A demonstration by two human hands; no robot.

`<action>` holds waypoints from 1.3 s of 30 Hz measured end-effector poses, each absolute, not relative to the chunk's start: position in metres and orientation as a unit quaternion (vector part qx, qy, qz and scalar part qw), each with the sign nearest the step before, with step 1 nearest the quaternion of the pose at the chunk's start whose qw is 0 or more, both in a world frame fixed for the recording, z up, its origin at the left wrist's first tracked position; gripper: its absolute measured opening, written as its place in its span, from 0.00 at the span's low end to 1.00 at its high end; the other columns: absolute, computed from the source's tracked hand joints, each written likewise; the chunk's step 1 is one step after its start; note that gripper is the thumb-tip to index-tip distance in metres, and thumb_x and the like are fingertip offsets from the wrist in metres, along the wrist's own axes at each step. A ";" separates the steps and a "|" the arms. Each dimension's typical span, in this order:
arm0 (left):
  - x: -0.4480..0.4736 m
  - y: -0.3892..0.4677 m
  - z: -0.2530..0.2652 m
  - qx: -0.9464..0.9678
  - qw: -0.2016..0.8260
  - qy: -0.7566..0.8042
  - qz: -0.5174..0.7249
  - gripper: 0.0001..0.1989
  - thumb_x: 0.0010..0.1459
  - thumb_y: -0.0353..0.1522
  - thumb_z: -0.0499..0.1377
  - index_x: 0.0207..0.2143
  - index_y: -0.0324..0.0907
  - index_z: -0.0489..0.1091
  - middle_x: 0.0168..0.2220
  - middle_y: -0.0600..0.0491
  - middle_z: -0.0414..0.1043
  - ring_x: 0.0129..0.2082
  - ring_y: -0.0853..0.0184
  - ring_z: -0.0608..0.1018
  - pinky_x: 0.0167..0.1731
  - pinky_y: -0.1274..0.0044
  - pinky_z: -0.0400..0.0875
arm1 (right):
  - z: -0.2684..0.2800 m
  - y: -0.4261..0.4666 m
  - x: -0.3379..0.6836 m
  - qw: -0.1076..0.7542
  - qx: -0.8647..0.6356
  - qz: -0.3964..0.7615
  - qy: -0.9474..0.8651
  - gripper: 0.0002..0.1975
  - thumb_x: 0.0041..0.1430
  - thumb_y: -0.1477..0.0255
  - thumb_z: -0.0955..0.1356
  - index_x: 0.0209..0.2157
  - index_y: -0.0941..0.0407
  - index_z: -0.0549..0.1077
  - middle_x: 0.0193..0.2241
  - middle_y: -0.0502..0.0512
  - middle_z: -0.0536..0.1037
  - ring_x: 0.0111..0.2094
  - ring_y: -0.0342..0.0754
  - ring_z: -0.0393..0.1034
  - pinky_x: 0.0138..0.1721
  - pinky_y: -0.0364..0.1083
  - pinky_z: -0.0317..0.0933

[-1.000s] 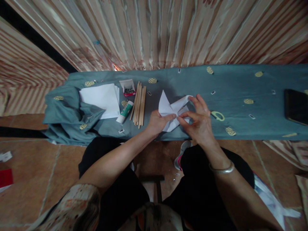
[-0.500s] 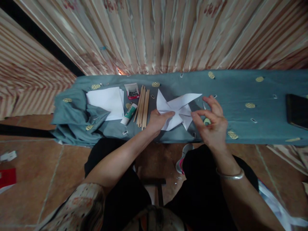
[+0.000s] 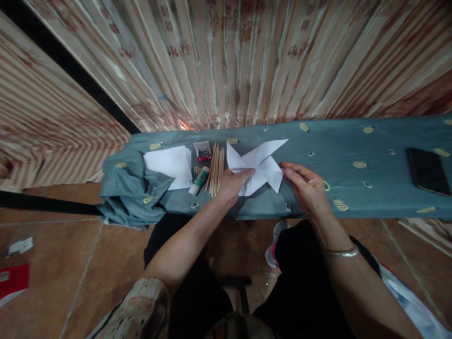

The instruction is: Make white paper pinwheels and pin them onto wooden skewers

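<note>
A white paper pinwheel point(image 3: 264, 160) with pointed blades is held over the cloth-covered table. My left hand point(image 3: 232, 183) grips it from the left, thumb pressed on its middle and the other fingers mostly hidden. At the pinwheel's right edge, the fingertips of my right hand point(image 3: 308, 184) are pinched together on one blade. A light-green loop point(image 3: 327, 186) pokes out behind my right hand; the rest of it is hidden. Beside my left hand lies a bundle of thin wooden sticks point(image 3: 216, 169).
Left of the sticks lie a glue stick point(image 3: 199, 181), a small open box point(image 3: 203, 151) of dark little pieces and a stack of white paper point(image 3: 169, 165). A black phone-like object point(image 3: 428, 170) rests at the right on the blue-green cloth point(image 3: 353, 141). A striped curtain point(image 3: 240, 70) hangs behind.
My right hand's raised fingers have come down, and it pinches the blade at the right. That blade now lies flatter. The whole view has shifted slightly.
</note>
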State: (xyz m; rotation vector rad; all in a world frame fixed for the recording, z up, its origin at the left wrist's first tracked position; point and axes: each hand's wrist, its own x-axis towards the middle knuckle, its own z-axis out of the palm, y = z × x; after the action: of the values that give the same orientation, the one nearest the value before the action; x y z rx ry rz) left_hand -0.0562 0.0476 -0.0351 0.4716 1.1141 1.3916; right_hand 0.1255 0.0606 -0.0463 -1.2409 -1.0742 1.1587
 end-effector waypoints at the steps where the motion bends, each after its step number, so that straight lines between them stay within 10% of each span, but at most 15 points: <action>1: -0.057 0.047 -0.035 0.206 0.602 0.476 0.607 0.14 0.31 0.31 0.73 0.25 0.38 0.76 0.25 0.53 0.78 0.25 0.66 0.77 0.29 0.75 0.73 | -0.046 0.061 0.123 0.539 -0.517 0.497 -0.442 0.17 0.42 0.60 0.78 0.35 0.52 0.81 0.37 0.53 0.83 0.39 0.49 0.76 0.53 0.55 0.65; 39: -0.071 0.049 -0.026 0.214 0.550 0.451 0.669 0.16 0.30 0.28 0.72 0.27 0.40 0.75 0.26 0.56 0.78 0.26 0.68 0.78 0.31 0.77 0.73 | -0.037 0.063 0.095 0.518 -0.504 0.537 -0.434 0.20 0.38 0.53 0.78 0.30 0.52 0.81 0.30 0.50 0.82 0.31 0.46 0.73 0.39 0.46 0.68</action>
State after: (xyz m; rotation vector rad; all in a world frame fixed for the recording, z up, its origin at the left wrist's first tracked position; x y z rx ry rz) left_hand -0.0705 0.0491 -0.0259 0.5071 1.0685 1.5840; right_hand 0.0953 0.0632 -0.0371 -1.2099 -1.0421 1.2882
